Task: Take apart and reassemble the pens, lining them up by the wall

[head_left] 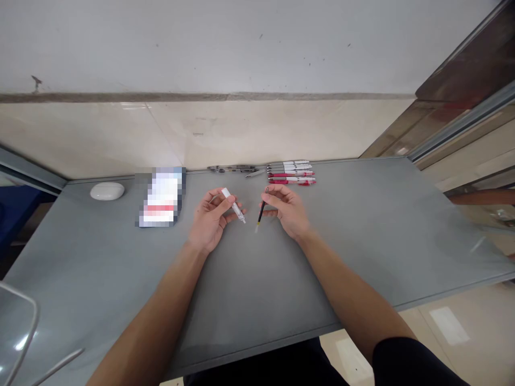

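Observation:
My left hand (pixel 210 219) pinches a white and clear pen barrel (pixel 234 206), tilted with its narrow end toward the lower right. In my right hand (pixel 287 209) is a pen refill (pixel 261 212), dark along most of its length with a yellowish and clear lower end, pointing down and a little left. The two parts are apart, a small gap between them above the grey table (pixel 257 289). Just beyond my hands lie several white pens (pixel 295 166) and red-and-white pens (pixel 292 178), side by side near the wall.
Dark pen parts (pixel 229 168) lie along the table's back edge, with a small grey piece (pixel 254 173) beside them. To the left are a blurred-out phone-shaped object (pixel 163 195) and a white rounded case (pixel 107 191). A pale cable (pixel 32 305) crosses the lower left corner.

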